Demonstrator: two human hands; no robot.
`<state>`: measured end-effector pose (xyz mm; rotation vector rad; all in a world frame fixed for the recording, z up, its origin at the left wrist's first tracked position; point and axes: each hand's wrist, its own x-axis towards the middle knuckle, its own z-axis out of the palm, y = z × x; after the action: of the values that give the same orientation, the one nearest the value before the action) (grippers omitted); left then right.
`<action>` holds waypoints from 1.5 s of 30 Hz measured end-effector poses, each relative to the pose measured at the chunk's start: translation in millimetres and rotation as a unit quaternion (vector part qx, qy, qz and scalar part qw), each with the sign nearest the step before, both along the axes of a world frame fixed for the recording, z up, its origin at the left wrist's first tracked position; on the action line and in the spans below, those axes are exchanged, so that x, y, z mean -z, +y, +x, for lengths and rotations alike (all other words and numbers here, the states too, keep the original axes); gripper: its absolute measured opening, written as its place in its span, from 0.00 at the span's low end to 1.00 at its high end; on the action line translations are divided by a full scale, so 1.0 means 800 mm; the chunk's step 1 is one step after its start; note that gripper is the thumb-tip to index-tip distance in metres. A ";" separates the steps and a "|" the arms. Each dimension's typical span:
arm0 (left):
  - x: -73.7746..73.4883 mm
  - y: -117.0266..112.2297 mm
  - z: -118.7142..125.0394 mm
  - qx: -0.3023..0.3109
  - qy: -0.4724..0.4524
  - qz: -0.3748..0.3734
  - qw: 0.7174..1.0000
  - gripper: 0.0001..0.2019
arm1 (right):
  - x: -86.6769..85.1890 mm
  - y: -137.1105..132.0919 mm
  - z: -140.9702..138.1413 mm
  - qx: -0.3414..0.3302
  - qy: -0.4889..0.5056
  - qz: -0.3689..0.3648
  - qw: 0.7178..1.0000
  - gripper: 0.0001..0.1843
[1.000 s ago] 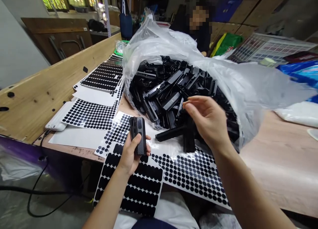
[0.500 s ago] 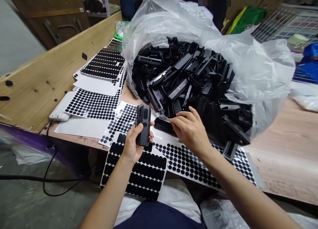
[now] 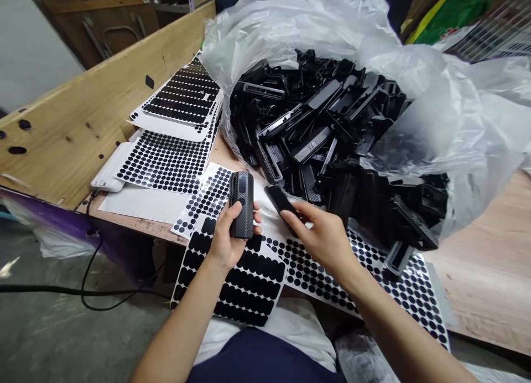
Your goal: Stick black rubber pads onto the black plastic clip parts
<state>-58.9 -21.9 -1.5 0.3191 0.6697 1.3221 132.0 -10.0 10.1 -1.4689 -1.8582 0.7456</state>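
Note:
My left hand (image 3: 225,240) is closed around a black carbon-patterned plastic part (image 3: 244,211), held upright with two dark oval spots on its face. To its right, my right hand (image 3: 321,236) pinches a second long black plastic piece (image 3: 277,197) between thumb and fingers, tilted in front of the bag's mouth. Below both hands lies a sheet of large black oval stickers (image 3: 232,286), partly over my lap. Another sheet with small black round stickers (image 3: 415,289) lies beneath my right forearm.
A big clear plastic bag (image 3: 418,95) full of black plastic parts (image 3: 311,145) stands open on the table. More sticker sheets (image 3: 161,159) and a white device (image 3: 111,170) with a cable lie at left, beside a wooden board (image 3: 83,106). One loose part (image 3: 398,259) rests at right.
My right hand has taken hold of the black piece by the bag and raised its far end. My left hand still holds its part, turned slightly. The view has shifted.

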 end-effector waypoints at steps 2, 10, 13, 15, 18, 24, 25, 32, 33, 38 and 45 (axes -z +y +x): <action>0.000 -0.001 0.000 0.004 0.002 0.001 1.000 0.23 | -0.012 -0.002 -0.001 0.048 0.176 -0.134 0.974 0.19; 0.005 -0.004 0.013 -0.005 0.125 0.062 0.990 0.23 | -0.046 -0.019 -0.038 0.019 0.455 -0.326 0.828 0.33; 0.002 -0.005 0.015 -0.017 0.134 0.063 0.989 0.26 | -0.043 -0.016 -0.046 0.009 0.441 -0.287 0.850 0.33; 0.001 -0.005 0.014 -0.017 0.125 0.060 0.990 0.27 | -0.038 -0.012 -0.047 0.019 0.422 -0.258 0.869 0.32; 0.002 -0.004 0.012 -0.002 0.115 0.055 0.992 0.30 | -0.034 -0.009 -0.048 0.015 0.387 -0.241 0.890 0.29; 0.005 -0.005 0.009 0.031 0.103 0.050 0.993 0.34 | -0.034 -0.007 -0.045 0.009 0.334 -0.203 0.920 0.33; 0.005 -0.004 0.009 0.032 0.099 0.049 0.993 0.33 | -0.034 -0.006 -0.040 0.002 0.321 -0.195 0.927 0.32; 0.002 0.002 0.005 0.016 0.057 0.019 0.998 0.34 | -0.017 -0.015 0.011 -0.097 -0.128 -0.040 0.986 0.11; 0.001 0.003 0.005 0.016 0.061 0.019 0.998 0.34 | -0.013 -0.019 0.013 -0.118 -0.172 -0.029 0.978 0.09; 0.002 0.001 0.008 0.014 0.087 0.037 0.995 0.32 | -0.002 -0.023 0.007 -0.150 -0.251 -0.007 0.956 0.07; 0.005 0.000 0.007 0.030 0.098 0.039 0.994 0.32 | -0.026 0.003 0.002 -0.137 -0.073 -0.170 0.973 0.08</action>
<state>-53.5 -22.2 -5.2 0.5335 0.7670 1.2728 133.4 -7.6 31.0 -1.5227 -2.1555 1.1638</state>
